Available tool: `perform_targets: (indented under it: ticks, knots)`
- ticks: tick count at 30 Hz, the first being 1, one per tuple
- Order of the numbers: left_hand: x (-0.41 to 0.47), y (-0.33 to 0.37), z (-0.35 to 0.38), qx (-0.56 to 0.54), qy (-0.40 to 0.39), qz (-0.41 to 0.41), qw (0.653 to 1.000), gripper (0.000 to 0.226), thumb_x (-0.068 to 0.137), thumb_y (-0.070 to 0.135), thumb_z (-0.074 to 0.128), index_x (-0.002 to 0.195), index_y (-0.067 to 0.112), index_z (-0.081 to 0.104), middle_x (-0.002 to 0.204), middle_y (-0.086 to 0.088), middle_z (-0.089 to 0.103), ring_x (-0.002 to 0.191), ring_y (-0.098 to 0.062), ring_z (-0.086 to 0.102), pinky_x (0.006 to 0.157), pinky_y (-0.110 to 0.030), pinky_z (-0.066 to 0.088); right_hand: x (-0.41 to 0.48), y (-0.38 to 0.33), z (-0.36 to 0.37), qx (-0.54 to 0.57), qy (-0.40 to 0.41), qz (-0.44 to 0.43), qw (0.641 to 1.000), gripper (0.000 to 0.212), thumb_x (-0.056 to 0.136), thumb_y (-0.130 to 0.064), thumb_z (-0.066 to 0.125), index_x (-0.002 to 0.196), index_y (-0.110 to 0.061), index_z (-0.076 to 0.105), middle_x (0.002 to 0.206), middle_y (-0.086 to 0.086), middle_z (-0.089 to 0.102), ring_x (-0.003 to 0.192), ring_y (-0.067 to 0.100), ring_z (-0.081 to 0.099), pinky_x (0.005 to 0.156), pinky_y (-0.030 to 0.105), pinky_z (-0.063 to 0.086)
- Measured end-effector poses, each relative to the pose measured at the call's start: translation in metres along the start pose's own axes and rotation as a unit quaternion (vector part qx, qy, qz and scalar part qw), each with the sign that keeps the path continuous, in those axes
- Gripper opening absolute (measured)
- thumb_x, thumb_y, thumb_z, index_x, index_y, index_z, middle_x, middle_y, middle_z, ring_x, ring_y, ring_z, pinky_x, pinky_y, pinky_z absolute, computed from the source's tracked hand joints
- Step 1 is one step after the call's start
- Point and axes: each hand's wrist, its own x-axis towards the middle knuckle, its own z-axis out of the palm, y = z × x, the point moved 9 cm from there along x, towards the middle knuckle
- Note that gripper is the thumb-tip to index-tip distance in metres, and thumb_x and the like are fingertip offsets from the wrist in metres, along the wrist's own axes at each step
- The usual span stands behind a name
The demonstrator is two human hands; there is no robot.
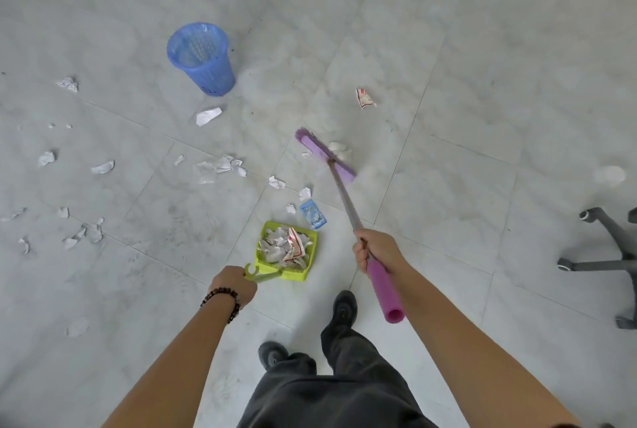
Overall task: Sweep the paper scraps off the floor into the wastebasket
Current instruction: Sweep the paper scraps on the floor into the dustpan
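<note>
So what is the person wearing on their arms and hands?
Both arms are bare, with no sleeves and no gloves. The left hand has a bracelet of dark round beads around its wrist. The right hand wears nothing: no ring, watch or band shows.

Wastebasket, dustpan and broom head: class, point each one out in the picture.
wastebasket [210, 74]: head view, on its blue side wall.
dustpan [312, 245]: head view, on its green right wall.
broom head [324, 153]: head view, on its purple back.
</note>
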Motion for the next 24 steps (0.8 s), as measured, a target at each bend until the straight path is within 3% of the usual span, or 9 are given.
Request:
perform_targets:
  ticks: [5,11,14,18,21,24]
  knots:
    - [0.02,-0.005,-0.022,0.008,-0.001,-0.015,1.0,0.014,0.079,0.006,0.051,0.085,0.006,0.064,0.068,-0.007,0.056,0.057,-0.024,0.052,0.051,-0.022,0.043,0.042,-0.08,0.019,-0.164,0.053,-0.105,0.979,0.001,0.091,-0.009,0.051,0.092,-0.008,0.051,0.056,0.006,0.047,0.038,0.013,0.041,0.038,0.022,0.036]
    - [0.026,-0.033,-0.031,0.036,-0.012,-0.037,0.999,0.009,0.08,0.006,0.052,0.076,0.013,0.057,0.064,-0.002,0.052,0.056,-0.02,0.049,0.048,-0.021,0.036,0.107,-0.13,0.038,-0.255,0.093,-0.081,0.959,0.011,0.093,-0.006,0.044,0.101,-0.005,0.05,0.061,0.008,0.046,0.046,0.016,0.042,0.043,0.024,0.04]
    - [0.031,-0.021,-0.033,0.048,-0.007,-0.031,0.998,0.013,0.079,0.006,0.051,0.071,0.016,0.053,0.063,0.0,0.05,0.056,-0.017,0.047,0.047,-0.021,0.033,0.121,-0.116,0.042,-0.263,0.102,-0.039,0.959,0.011,0.094,-0.004,0.041,0.102,-0.003,0.048,0.064,0.008,0.045,0.05,0.015,0.043,0.046,0.026,0.039]
    - [0.036,-0.008,-0.041,0.053,-0.004,-0.029,0.998,0.01,0.078,0.008,0.052,0.08,0.014,0.06,0.066,0.0,0.053,0.057,-0.015,0.05,0.047,-0.021,0.036,0.101,-0.046,0.034,-0.31,0.095,0.048,0.945,0.016,0.092,-0.004,0.037,0.1,-0.001,0.051,0.06,0.009,0.046,0.043,0.017,0.044,0.044,0.026,0.043]
    - [0.034,-0.005,-0.041,0.052,-0.012,-0.023,0.998,0.008,0.08,0.009,0.052,0.083,0.013,0.059,0.069,0.0,0.054,0.064,-0.018,0.053,0.052,-0.022,0.04,0.068,-0.026,0.027,-0.389,0.104,0.035,0.915,0.022,0.088,-0.005,0.039,0.101,-0.003,0.057,0.05,0.01,0.048,0.034,0.018,0.041,0.042,0.026,0.042]
    - [0.032,0.0,-0.044,0.034,-0.025,-0.018,0.999,0.008,0.081,0.011,0.053,0.086,0.01,0.059,0.073,-0.002,0.057,0.072,-0.022,0.058,0.06,-0.026,0.048,0.039,-0.021,0.032,-0.368,0.106,0.009,0.924,0.02,0.093,-0.015,0.047,0.1,-0.004,0.061,0.051,0.007,0.049,0.037,0.015,0.04,0.038,0.022,0.041]
